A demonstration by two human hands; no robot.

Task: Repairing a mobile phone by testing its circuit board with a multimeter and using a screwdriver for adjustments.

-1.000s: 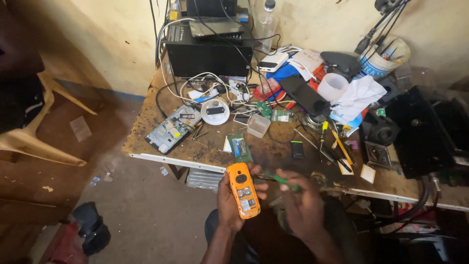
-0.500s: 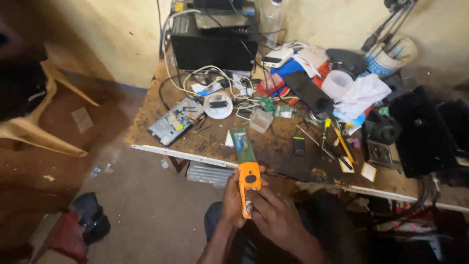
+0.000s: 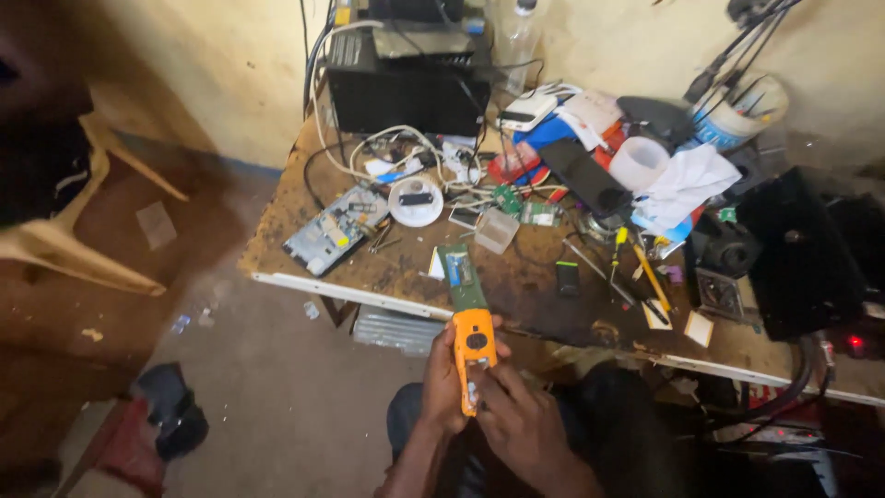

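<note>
At far left a pale wooden chair (image 3: 64, 244) stands on the floor, with a dark shoe (image 3: 171, 420) nearer the camera. On the cluttered surface (image 3: 406, 277), a grey circuit board (image 3: 336, 229) lies near its left edge, a round white dish (image 3: 416, 200) just beside it, and a black box (image 3: 410, 78) stands behind against the wall. The left hand (image 3: 444, 383) wraps its fingers around the lower body of an orange handset (image 3: 474, 355), held upright over the lap below the surface edge, a green board strip (image 3: 461, 277) sticking out of its top. The right hand (image 3: 516, 415) has its fingers closed against the handset's lower end. Further right lie a white tape roll (image 3: 639, 163), crumpled white paper (image 3: 687, 184), a blue-and-white tub (image 3: 742, 115) and a black case (image 3: 802, 254).
</note>
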